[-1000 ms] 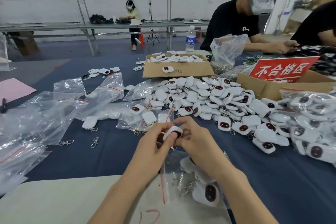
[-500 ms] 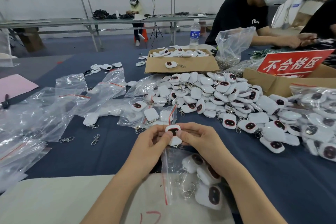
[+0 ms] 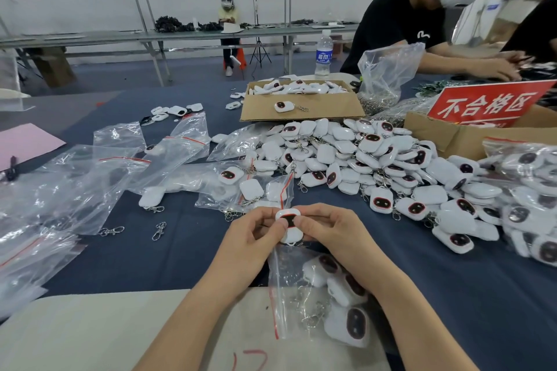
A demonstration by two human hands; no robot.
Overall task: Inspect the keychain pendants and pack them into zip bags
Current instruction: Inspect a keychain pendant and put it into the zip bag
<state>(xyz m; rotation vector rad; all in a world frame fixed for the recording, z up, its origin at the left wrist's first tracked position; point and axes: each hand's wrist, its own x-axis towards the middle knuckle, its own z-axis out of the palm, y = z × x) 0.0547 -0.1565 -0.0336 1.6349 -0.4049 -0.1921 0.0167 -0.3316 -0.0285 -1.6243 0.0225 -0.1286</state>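
Pendant (image 3: 289, 215) in fingertip pinch, both hands (image 3: 253, 238) (image 3: 328, 232)

Blue-clothed table (image 3: 180, 256) with pendant heap (image 3: 346, 156), loose zip bags (image 3: 75, 184), cardboard box (image 3: 325, 107)

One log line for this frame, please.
step: inspect | left grip: pinches pendant | right grip: pinches same pendant | zip bag: between forearms, several pendants inside | loose pile: beyond, right

White dark-faced pendant (image 3: 290, 224) upright above a part-filled zip bag (image 3: 304, 295).
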